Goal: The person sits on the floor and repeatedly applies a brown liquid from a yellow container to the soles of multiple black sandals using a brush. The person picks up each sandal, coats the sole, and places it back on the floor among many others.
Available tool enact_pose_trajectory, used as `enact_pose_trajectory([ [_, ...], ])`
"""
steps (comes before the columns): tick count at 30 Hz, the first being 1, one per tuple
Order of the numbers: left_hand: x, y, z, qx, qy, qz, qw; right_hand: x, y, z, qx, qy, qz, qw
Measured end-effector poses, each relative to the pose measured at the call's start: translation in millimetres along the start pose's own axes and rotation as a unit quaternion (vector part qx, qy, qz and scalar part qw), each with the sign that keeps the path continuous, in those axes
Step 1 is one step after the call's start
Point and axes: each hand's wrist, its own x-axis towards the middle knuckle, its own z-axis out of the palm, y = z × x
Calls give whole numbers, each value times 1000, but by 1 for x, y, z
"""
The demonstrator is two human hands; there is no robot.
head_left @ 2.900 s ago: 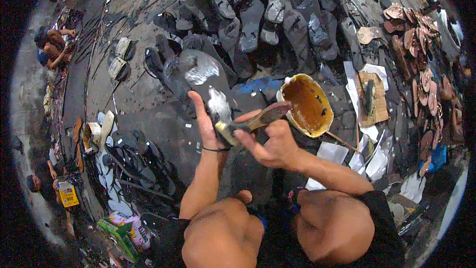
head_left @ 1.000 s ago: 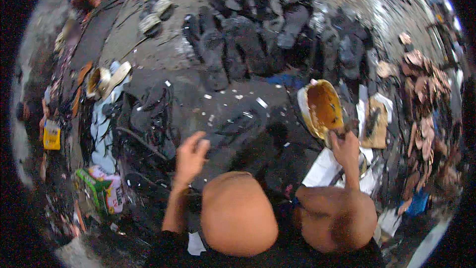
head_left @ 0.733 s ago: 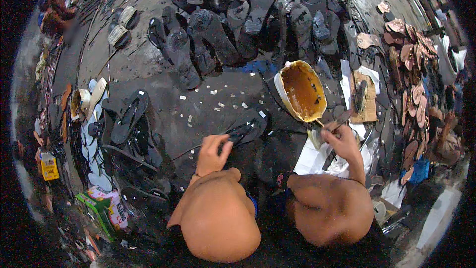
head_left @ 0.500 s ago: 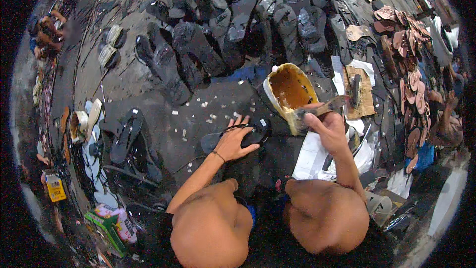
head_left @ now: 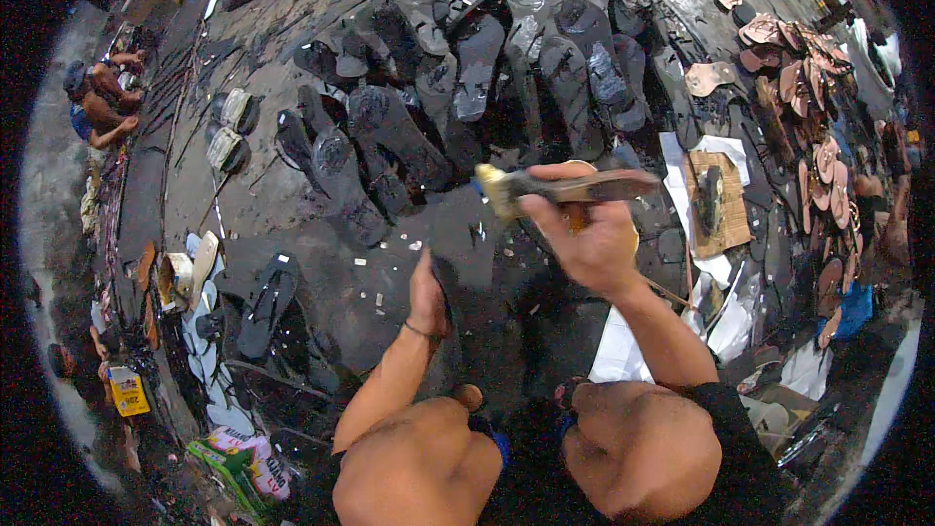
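Observation:
My right hand is closed round a flat glue brush; its handle points right and its yellowish, blurred bristles point left. Behind that hand is a glue pot, mostly hidden. My left hand, lower and to the left, appears side-on with its fingers pointing away from me. Against its right side stands a black sandal, turned up nearly on edge and hard to make out against the dark ground. Part of the left fingers is hidden.
Rows of black sandals lie beyond my hands. Cardboard and white paper are at the right, with pinkish sandals farther out. Another black sandal lies at the left. A person squats at the far left.
My right hand has moved left and away from me, bringing the brush across in front of the glue pot. My left hand has turned from palm-down to side-on, tipping the sandal up.

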Motion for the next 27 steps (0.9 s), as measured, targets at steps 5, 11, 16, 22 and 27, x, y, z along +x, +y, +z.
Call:
enact_pose_trajectory([
  [5,-13,40,37,-246,11,71,967,15,16,29,-26,60,15,998],
  [11,1,7,36,-126,69,112,983,9,6,32,-44,5,-131,990],
  [16,-5,27,38,-176,-29,186,966,-8,-7,29,-64,-16,-93,993],
  [22,-1,30,26,-123,20,243,962,-7,11,56,197,-5,108,974],
  [27,-69,-24,-35,-332,-38,-70,940,6,13,11,397,52,295,867],
])
